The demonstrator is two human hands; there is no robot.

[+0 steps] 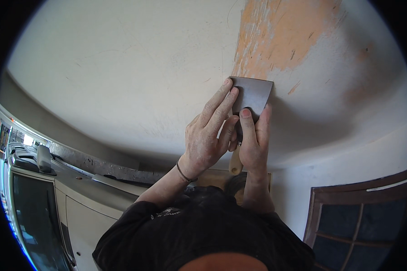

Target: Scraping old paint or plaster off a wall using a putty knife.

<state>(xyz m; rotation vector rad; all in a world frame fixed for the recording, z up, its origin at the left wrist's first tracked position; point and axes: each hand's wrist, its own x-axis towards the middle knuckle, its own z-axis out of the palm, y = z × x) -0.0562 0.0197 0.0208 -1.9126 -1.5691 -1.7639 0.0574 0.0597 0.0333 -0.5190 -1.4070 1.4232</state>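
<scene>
A scraper (253,94) with a wide, flat metal blade and a pale handle lies against the wall surface, its broad edge at the lower end of a bare orange patch (276,40). My right hand (254,144) is wrapped round the scraper, the thumb lying on the blade's base. My left hand (208,131) presses its stretched fingertips on the blade's left side. White dust coats the fingers of my left hand. The end of the handle shows between my wrists.
White coating (135,58) surrounds the orange patch, with scratches in places. At the lower right stands a brown-framed paned door or window (339,212). A pale cabinet (90,203) with a dark glass panel (36,217) is at the lower left, and grey objects (31,156) sit on top.
</scene>
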